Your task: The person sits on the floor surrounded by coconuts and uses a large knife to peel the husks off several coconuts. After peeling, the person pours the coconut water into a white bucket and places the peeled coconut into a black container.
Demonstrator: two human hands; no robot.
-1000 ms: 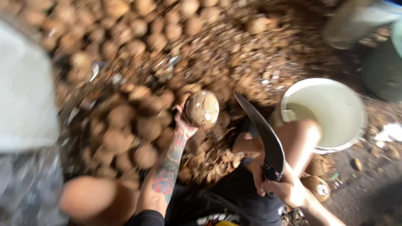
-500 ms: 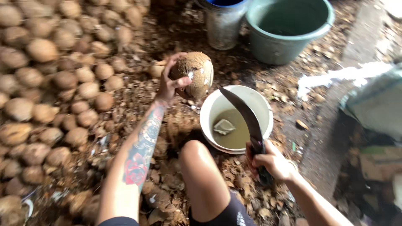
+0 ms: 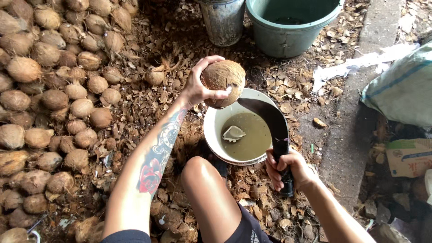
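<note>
left hand [image 3: 195, 87] grips a husked coconut [image 3: 223, 82] over a white bucket [image 3: 215, 130]; right hand [image 3: 288, 168], fist closed, angles a curved knife [image 3: 270, 119] up-left, tip just beneath it.

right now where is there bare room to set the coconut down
Bare concrete strip between white bucket and sack. Husk-littered ground between coconut pile and bucket is partly free. Left side is packed with coconuts.
</note>
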